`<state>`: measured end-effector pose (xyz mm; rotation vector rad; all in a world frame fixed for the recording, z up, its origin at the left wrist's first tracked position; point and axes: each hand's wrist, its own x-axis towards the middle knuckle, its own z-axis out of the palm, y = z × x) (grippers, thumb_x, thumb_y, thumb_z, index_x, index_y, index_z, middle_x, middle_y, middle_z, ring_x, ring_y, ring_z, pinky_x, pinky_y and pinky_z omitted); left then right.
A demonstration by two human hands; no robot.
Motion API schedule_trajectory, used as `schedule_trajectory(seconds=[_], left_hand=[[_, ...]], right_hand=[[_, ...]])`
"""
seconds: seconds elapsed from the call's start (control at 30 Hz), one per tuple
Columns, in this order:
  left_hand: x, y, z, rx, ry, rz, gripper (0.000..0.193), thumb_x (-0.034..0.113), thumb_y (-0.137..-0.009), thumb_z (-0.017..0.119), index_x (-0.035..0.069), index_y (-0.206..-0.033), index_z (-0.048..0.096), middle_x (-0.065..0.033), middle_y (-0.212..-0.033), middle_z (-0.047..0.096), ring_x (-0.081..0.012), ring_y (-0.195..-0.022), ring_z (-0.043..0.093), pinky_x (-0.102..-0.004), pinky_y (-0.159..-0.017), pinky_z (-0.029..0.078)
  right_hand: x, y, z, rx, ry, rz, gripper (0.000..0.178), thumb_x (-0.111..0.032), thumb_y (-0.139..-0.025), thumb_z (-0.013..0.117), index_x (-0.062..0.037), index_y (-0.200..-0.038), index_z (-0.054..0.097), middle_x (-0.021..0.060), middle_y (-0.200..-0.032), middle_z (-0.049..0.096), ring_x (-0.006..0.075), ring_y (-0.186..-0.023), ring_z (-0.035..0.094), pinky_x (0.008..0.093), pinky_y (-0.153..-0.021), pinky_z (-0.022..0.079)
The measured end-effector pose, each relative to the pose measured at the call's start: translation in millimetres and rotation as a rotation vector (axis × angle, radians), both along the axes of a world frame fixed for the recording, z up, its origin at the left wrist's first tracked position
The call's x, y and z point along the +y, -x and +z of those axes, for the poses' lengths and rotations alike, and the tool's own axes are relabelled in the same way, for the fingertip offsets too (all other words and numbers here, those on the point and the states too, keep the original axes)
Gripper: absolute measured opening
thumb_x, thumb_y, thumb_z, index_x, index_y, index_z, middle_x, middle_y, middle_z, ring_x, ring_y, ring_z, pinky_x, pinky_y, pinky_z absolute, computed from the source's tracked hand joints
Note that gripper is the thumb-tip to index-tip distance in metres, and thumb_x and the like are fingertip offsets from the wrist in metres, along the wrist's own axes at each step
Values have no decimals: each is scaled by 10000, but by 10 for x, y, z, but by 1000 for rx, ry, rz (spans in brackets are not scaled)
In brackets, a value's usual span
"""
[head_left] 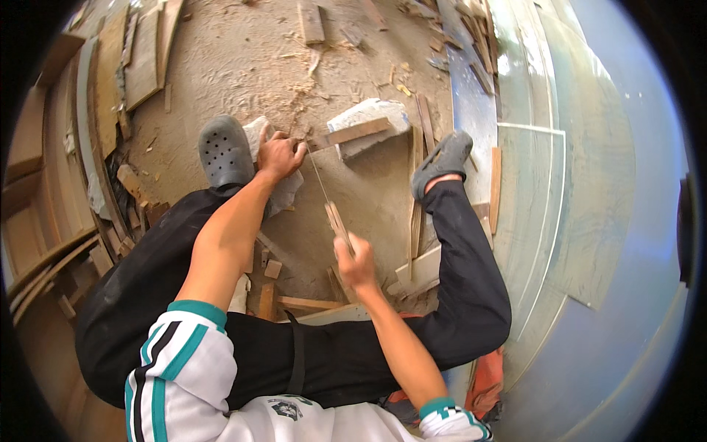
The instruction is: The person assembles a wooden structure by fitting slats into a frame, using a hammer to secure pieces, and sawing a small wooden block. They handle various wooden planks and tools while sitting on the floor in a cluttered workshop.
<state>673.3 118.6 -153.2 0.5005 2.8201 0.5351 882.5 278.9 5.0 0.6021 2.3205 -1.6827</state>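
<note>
Person sits low on the sandy, sawdust-strewn ground [236,66], legs spread, sawing a flat, pale brown wooden strip [352,133].

- The strip lies across two grey stone blocks: a left block [283,188] partly under the left hand, and a right block [368,114] further right. The gap between them sits at about the cut line.
- Left hand [278,155]: grip closed down on the left end of the strip, pinning it to the left block. Fingers lie just beside the point where the blade meets the wood.
- Right hand [355,265]: grip closed around the wooden handle of a thin-bladed handsaw [329,206]. The blade runs from that hand away toward the strip and is very narrow; its teeth cannot be made out.
- A grey perforated clog [224,151] on the left foot rests touching the left block; a grey shoe [442,158] on the right foot sits right of the right block.
- Loose wooden offcuts [294,295] and stacked curved planks [110,88] lie around, near and left.

Risks, as I judge them:
- The holding fingers are close to the blade. A jump or skip out of the cut could carry it into the thumb or knuckles.
- The blocks look loose on soft ground. If either rocks, the strip may shift and pinch the blade.
- A thin blade pushed off-line could bend or bind.
- The cut end may drop and splinter the last fibres.
- Left foot is close; a slipped block could roll onto it.
</note>
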Motion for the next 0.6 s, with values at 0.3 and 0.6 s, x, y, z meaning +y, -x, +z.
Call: schedule_trajectory(seconds=[0.3, 0.6], left_hand=[[14, -19, 9, 12, 28, -10, 435, 386, -934, 454, 72, -970, 753, -95, -966, 733, -209, -1111, 608, -462, -1190, 116], [-24, -16, -91, 96, 14, -40, 416, 373, -929, 453, 70, -941, 739, -108, -900, 728, -230, -1093, 616, -494, -1167, 148]], right_hand=[[157, -233, 69, -24, -51, 35, 373, -271, -888, 534, 15, -650, 507, 223, -551, 511, 331, -473, 536, 427, -494, 408], [100, -178, -5, 65, 22, -20, 343, -244, -890, 541, 18, -668, 532, 230, -556, 525, 338, -481, 558, 429, -480, 410]])
